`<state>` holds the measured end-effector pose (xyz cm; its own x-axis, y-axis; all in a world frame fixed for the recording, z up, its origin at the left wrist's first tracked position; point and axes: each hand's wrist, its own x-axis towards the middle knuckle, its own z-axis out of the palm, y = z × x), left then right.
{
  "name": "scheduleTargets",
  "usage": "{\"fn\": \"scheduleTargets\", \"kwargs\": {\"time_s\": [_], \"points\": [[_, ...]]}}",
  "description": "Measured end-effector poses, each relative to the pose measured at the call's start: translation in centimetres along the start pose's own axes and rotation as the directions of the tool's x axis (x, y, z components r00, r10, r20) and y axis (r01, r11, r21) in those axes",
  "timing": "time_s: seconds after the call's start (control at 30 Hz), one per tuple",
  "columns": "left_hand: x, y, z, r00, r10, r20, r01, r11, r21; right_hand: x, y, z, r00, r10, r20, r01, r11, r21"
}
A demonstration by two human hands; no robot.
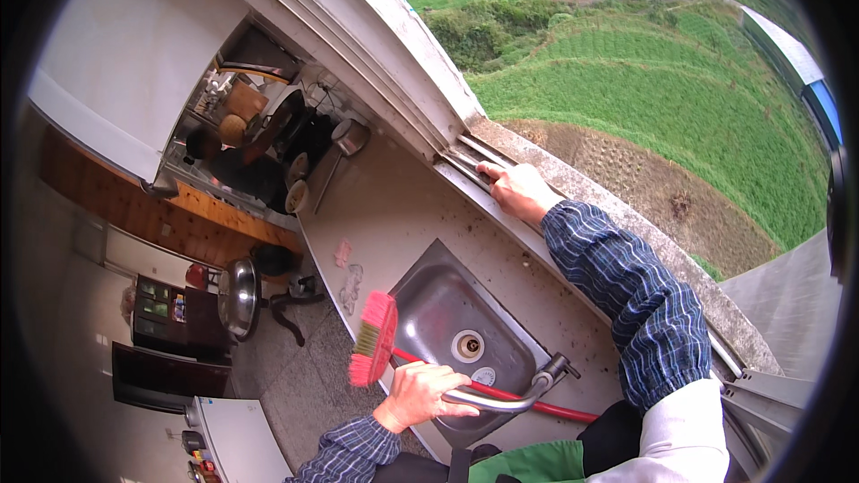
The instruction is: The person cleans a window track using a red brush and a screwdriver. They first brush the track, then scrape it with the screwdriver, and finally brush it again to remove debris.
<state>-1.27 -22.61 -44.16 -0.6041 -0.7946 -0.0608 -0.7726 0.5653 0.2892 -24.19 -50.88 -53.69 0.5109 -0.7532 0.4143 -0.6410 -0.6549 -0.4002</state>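
My left hand [423, 390] is wrapped around the end of the metal faucet spout [513, 405]. A broom with pink and olive bristles [373, 339] lies across the steel sink [439, 308]. Its red handle [560, 410] passes beside my left hand and under the spout. My right hand [520, 189] reaches to the sliding-window track [470, 159], index finger extended into the groove and the other fingers curled. Whether it pinches something small is hidden. The drain [468, 347] shows in the basin. Both forearms wear dark striped sleeve covers.
Dark specks dot the countertop [409, 204], where a pink scrap [343, 253] and a crumpled clear piece [350, 288] lie. A saucepan [350, 136] stands farther along. Another person [245, 171] is near the stove. Beyond the concrete sill [604, 201] is a drop to fields.
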Motion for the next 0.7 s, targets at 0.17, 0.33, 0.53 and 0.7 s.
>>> {"fn": "scheduleTargets", "kwargs": {"time_s": [0.17, 0.33, 0.53, 0.7], "points": [[0.2, 0.0, -0.2, 1.0, 0.002, -0.017, -0.002, 1.0, -0.001, -0.8, 0.1, -0.5, 0.998, 0.032, -0.061, -0.032, 0.999, 0.007], [-0.3, -0.4, 0.5, 0.998, 0.015, -0.061, -0.015, 1.0, -0.003, -3.4, 0.5, -2.5, 0.947, 0.091, -0.309, -0.076, 0.995, 0.063], [-0.1, -0.5, 0.7, 0.997, 0.026, -0.067, -0.027, 1.0, -0.015, -3.6, 0.3, -5.0, 0.999, -0.022, 0.036, 0.019, 0.997, 0.078], [0.1, -0.3, 0.3, 0.998, 0.03, -0.054, -0.032, 0.999, -0.026, -0.9, -1.0, -3.5, 0.991, 0.015, 0.13, 0.0, 0.993, -0.116]]}}
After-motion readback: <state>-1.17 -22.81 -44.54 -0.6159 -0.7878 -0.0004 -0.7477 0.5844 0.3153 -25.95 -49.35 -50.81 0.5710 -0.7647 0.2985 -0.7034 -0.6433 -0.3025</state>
